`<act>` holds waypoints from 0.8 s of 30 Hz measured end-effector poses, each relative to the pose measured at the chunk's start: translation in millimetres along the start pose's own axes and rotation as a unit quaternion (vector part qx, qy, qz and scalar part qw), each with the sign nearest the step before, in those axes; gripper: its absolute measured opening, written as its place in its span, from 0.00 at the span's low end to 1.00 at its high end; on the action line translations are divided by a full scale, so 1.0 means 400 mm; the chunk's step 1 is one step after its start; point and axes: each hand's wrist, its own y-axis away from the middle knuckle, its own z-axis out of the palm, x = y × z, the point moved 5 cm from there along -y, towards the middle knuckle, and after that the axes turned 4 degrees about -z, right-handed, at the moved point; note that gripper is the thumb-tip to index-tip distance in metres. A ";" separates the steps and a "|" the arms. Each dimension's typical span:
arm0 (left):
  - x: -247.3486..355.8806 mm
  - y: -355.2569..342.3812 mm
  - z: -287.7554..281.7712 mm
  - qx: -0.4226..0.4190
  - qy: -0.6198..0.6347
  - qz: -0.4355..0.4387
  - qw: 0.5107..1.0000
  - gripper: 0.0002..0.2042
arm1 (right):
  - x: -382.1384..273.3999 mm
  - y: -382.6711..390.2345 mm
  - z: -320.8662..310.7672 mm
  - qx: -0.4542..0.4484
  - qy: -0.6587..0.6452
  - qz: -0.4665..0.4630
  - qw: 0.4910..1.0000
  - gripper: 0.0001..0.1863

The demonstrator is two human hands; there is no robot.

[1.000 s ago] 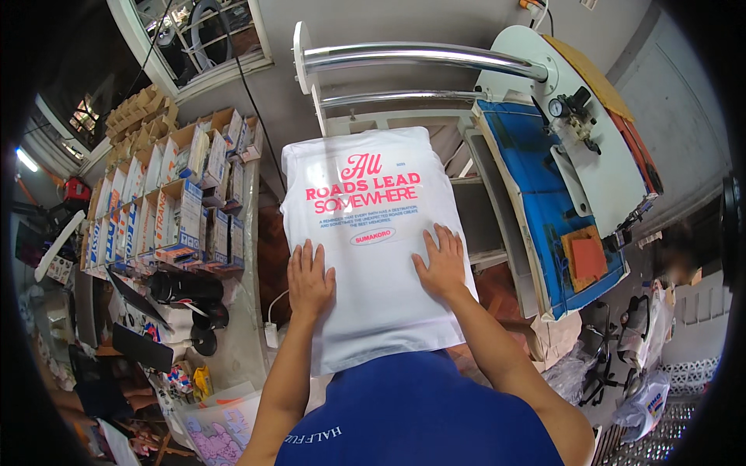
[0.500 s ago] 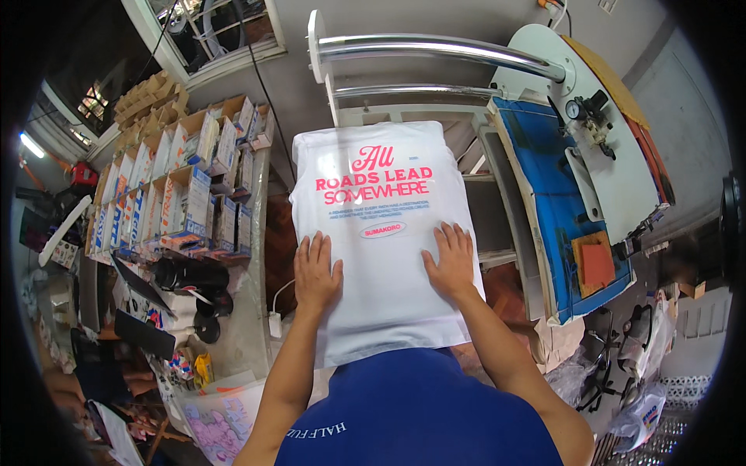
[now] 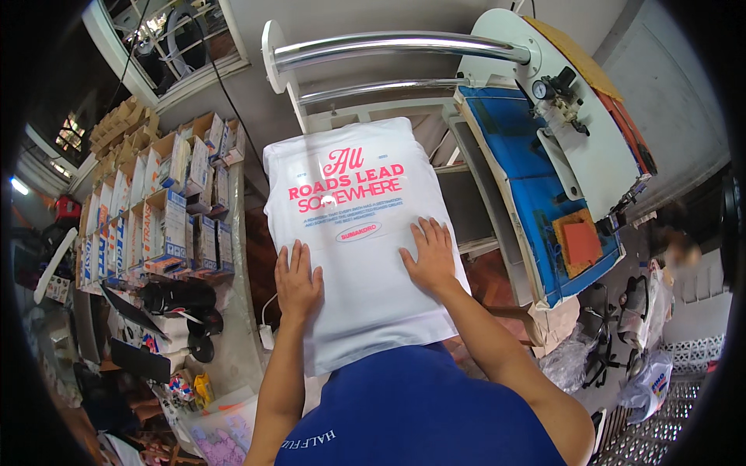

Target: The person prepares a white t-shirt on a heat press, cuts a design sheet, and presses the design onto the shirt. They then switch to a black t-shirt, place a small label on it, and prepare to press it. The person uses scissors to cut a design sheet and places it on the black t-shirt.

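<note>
A white sleeveless shirt (image 3: 361,295) lies spread face up in front of me. Pink and blue printed lettering (image 3: 346,182) covers its upper half, with a glossy patch over part of it. Both my hands rest flat on the cloth below the print, fingers apart and holding nothing: my left hand (image 3: 297,281) near the shirt's left side, my right hand (image 3: 426,260) toward its right edge, slightly higher. My blue top shows at the bottom, against the shirt's lower edge.
A white press (image 3: 583,163) with chrome tubes (image 3: 404,50) and a blue padded plate (image 3: 505,179) stands behind and right. A cluttered bench (image 3: 217,357) at left holds cardboard organisers (image 3: 167,233). A black chair base (image 3: 602,353) and plastic bags (image 3: 645,392) are at lower right.
The view has shifted slightly, so the shirt and press sit a little further left in the picture. My hands remain spread on the shirt in much the same places.
</note>
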 end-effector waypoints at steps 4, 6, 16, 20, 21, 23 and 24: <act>-0.001 0.001 0.001 0.003 -0.001 -0.001 1.000 0.29 | -0.002 -0.001 -0.001 -0.001 -0.005 0.001 1.000 0.33; 0.000 0.001 -0.001 0.007 0.004 -0.002 1.000 0.29 | -0.003 -0.002 -0.004 0.005 -0.001 -0.004 1.000 0.33; 0.004 0.002 -0.007 0.012 0.005 -0.002 1.000 0.27 | -0.002 -0.001 -0.003 0.007 -0.014 -0.006 1.000 0.32; 0.005 0.003 -0.006 0.014 0.008 -0.001 1.000 0.27 | -0.001 0.001 -0.001 0.019 -0.011 -0.012 1.000 0.32; 0.004 0.003 -0.006 0.012 0.009 -0.002 1.000 0.27 | -0.001 0.001 -0.001 0.021 -0.010 -0.013 1.000 0.31; 0.003 0.003 -0.007 0.012 0.011 -0.004 1.000 0.27 | -0.001 0.002 0.002 0.015 -0.010 -0.010 1.000 0.31; 0.003 0.004 -0.007 0.008 0.009 -0.006 1.000 0.27 | -0.002 0.002 0.001 0.020 -0.007 -0.014 1.000 0.32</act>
